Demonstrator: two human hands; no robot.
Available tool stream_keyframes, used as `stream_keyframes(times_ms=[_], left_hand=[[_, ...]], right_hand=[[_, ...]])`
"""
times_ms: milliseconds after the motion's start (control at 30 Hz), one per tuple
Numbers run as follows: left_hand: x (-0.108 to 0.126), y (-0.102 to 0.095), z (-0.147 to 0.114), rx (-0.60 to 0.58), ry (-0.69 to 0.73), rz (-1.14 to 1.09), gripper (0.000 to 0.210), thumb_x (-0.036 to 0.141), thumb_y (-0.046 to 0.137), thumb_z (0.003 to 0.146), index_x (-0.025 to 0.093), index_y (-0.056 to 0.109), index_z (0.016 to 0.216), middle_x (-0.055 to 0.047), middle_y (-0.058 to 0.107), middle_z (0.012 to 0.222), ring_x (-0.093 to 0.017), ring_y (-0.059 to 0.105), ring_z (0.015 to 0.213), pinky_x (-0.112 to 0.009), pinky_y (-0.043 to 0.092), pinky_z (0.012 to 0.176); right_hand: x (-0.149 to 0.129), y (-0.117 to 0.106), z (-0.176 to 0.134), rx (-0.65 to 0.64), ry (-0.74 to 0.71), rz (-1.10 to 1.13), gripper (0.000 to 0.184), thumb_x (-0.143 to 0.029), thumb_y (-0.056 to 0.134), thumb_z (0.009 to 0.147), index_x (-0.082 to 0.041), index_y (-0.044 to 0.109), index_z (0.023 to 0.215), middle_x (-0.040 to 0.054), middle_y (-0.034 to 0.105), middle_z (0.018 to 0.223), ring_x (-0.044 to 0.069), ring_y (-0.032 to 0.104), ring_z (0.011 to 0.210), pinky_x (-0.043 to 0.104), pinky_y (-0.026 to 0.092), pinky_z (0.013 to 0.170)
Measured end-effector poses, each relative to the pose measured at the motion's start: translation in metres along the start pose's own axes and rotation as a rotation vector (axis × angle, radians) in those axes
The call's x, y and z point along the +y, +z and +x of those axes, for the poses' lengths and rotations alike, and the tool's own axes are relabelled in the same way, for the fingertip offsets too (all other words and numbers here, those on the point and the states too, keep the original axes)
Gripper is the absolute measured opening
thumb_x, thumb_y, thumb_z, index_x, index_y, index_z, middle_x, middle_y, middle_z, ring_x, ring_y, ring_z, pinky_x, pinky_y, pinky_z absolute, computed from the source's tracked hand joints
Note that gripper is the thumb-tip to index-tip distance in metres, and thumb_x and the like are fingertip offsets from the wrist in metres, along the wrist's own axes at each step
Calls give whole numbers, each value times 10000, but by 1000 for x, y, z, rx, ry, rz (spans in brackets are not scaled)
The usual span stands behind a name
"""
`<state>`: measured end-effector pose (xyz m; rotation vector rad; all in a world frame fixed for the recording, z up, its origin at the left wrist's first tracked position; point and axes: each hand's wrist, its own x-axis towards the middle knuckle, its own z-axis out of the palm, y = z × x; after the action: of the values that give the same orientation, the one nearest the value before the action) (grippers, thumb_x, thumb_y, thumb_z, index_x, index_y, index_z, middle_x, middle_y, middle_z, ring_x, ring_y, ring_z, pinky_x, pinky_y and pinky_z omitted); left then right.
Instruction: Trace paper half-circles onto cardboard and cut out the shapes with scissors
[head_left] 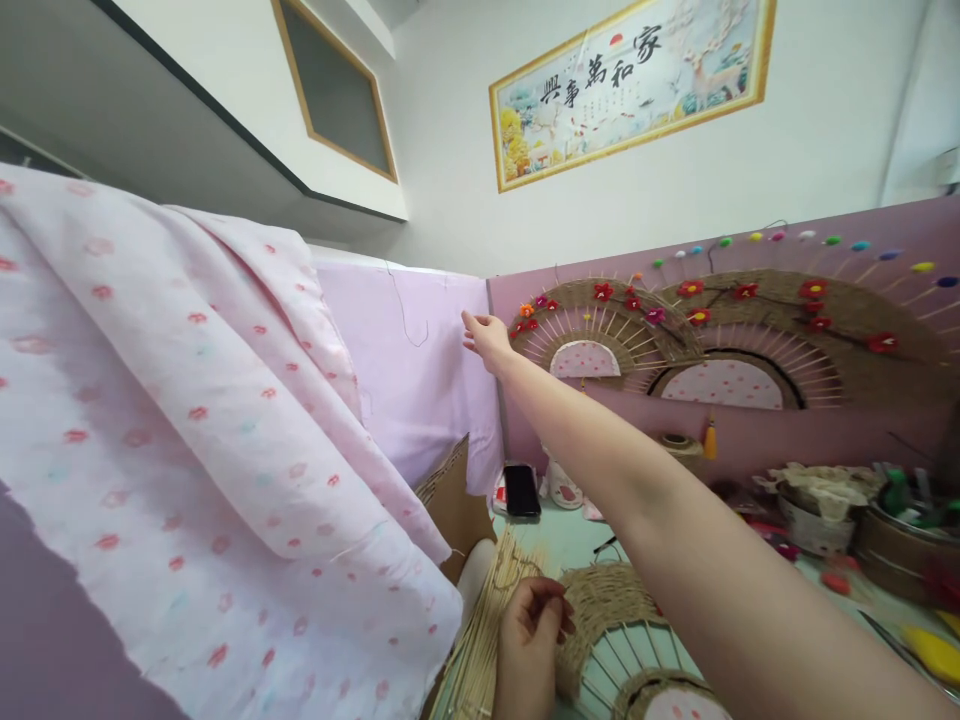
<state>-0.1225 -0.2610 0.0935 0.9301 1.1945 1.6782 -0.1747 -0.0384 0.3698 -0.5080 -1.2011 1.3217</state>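
My left hand [529, 640] is low in the middle, its thumb and curled fingers closed at the left edge of a woven twine fan [607, 600]. The fan has thin ribs and a pale dotted half-round at its base. Far out in front, my right hand [487, 340] is raised at the end of a straight arm, before the lilac cloth [420, 400]. Its fingertips look pinched, the other fingers fanned; whatever is between them is too small to see. A bundle of thin bamboo sticks [480, 640] lies left of my left hand.
Pink dotted cloth [225, 430] drapes over the left side. Finished fans [720, 385] with red flowers hang on the purple panel. A phone [522, 490], a cardboard piece [461, 510], a tub of lace [821, 515] and a brown container [907, 550] stand about the table.
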Motion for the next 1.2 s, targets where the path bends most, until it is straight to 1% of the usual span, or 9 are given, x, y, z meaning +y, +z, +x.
stream_keyframes(times_ms=[133,267,367,467,600,700,800,1067,1200], left_hand=[[-25,-9,-18,-3,-98,10,308,439,718,632,161,627,729,-12,605,633,-135,543,588,-255,403,578],[-42,-30,-57,-83,-267,97,265,396,690,684,161,648,798,-27,631,689,-136,570,631,-241,407,587],[-50,-41,-88,-141,-422,60,268,383,699,705,155,649,837,-37,646,733,-124,577,647,-229,422,598],[-57,-40,-111,-115,-574,-77,303,365,733,694,143,647,880,-74,681,827,-135,619,714,-235,473,664],[-63,-21,-116,39,-725,-297,330,163,716,715,119,603,1022,-150,653,1120,-189,631,1019,-263,470,912],[-68,0,-101,168,-735,-409,303,16,634,720,103,565,1002,-166,641,1121,-185,629,1038,-271,473,928],[-74,20,-83,197,-798,-469,191,9,574,758,123,558,911,-128,662,1007,-161,650,958,-266,498,859],[-81,61,-57,138,-840,-412,59,114,625,772,141,576,754,-6,586,657,-87,577,586,-255,510,663],[-79,78,-60,78,-792,-370,135,63,646,729,140,581,819,-48,636,733,-141,621,669,-354,543,734]], right_hand=[[17,-23,-26,59,35,-30,321,-358,664,783,-158,577,1018,97,593,1083,179,558,897,316,509,714],[36,-103,-96,86,81,-40,177,-339,625,807,-176,605,873,17,622,901,140,570,838,259,472,684],[35,-186,-172,151,150,-53,148,-303,682,737,-182,647,813,13,640,823,136,582,811,237,464,670],[28,-263,-264,329,221,-81,207,-309,757,633,-202,663,784,13,641,817,142,592,810,235,478,685],[27,-323,-387,599,449,-19,334,-307,840,536,-200,682,811,42,670,889,153,621,834,250,505,742],[35,-339,-452,566,645,44,342,-293,843,569,-186,699,860,63,681,880,161,640,790,269,526,724],[46,-342,-480,582,672,100,323,-266,849,569,-181,702,844,60,687,844,149,647,744,247,534,694],[61,-350,-482,566,665,223,300,-263,842,576,-178,676,812,28,674,802,134,646,725,233,534,713],[60,-345,-483,502,666,225,290,-294,829,600,-176,662,806,15,657,776,122,617,685,230,515,675]])
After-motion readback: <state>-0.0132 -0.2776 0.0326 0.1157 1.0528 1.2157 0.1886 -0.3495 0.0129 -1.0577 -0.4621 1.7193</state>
